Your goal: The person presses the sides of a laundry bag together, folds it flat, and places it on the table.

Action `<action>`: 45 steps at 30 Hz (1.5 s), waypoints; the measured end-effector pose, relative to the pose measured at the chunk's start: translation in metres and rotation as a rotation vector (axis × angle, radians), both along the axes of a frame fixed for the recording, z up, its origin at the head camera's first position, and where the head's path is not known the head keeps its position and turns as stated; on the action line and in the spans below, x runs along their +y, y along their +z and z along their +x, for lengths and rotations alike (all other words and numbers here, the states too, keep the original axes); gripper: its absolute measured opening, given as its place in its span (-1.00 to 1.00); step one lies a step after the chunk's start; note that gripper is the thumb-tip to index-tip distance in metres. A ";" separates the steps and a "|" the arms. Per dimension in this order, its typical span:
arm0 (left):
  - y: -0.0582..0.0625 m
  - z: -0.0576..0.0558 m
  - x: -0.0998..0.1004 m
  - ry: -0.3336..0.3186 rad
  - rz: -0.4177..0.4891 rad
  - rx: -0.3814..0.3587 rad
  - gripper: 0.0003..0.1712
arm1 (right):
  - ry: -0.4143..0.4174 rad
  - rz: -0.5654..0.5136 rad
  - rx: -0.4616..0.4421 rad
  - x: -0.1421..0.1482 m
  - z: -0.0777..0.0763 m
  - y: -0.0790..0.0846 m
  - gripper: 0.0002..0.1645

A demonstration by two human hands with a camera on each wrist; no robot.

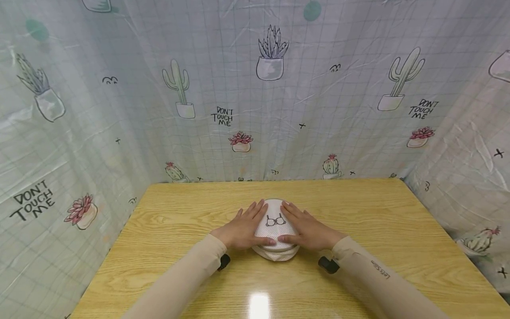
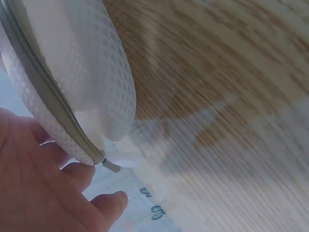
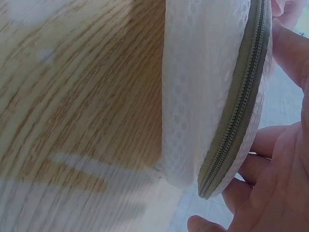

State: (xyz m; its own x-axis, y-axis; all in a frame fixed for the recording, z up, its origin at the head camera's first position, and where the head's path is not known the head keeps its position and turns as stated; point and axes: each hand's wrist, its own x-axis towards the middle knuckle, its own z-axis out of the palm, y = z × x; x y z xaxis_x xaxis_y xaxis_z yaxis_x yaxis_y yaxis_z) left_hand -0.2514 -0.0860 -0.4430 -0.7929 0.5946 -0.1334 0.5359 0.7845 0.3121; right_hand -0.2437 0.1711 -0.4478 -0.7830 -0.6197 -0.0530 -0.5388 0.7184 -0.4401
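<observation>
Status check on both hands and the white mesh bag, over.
Left hand, right hand: both on bag's top, fingers extended. White mesh bag: on table, zipper closed where visible. No obstruction seen.

My bag (image 1: 275, 232) is matt, synthetic-looking mesh, its open honeycomb weave giving it a bumpy surface. The zipper (image 3: 236, 113) has fine ridged teeth set in dull woven tape (image 3: 224, 128); its ribbed pull (image 2: 112, 166) looks like metal. My desk (image 1: 358, 208) shows smooth wood grain, glossy enough to mirror bright light. The curtain (image 1: 223, 66) looks like thin, creased plastic with a soft sheen; my sleeves (image 1: 179, 274) are matt cloth.
</observation>
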 end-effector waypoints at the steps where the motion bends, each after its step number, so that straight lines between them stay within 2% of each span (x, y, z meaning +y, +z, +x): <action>1: -0.001 0.000 0.000 -0.002 -0.001 -0.002 0.31 | -0.002 0.001 -0.003 0.000 0.000 -0.001 0.16; 21: -0.010 -0.004 -0.001 0.001 -0.038 -0.028 0.41 | 0.002 0.019 -0.042 -0.003 -0.001 -0.008 0.18; 38: -0.013 -0.003 0.003 0.010 -0.083 -0.027 0.42 | 0.010 0.047 -0.069 -0.002 -0.001 -0.009 0.21; 45: -0.012 -0.003 0.003 0.016 -0.069 -0.027 0.41 | 0.008 0.064 -0.074 -0.003 -0.002 -0.010 0.21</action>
State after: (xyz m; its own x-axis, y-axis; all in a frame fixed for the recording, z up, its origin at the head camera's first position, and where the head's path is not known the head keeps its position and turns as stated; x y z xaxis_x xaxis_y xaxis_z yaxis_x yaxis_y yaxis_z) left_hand -0.2543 -0.0828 -0.4552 -0.7976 0.5706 -0.1954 0.5152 0.8130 0.2712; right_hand -0.2454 0.1683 -0.4579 -0.7707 -0.6191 -0.1505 -0.5120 0.7424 -0.4320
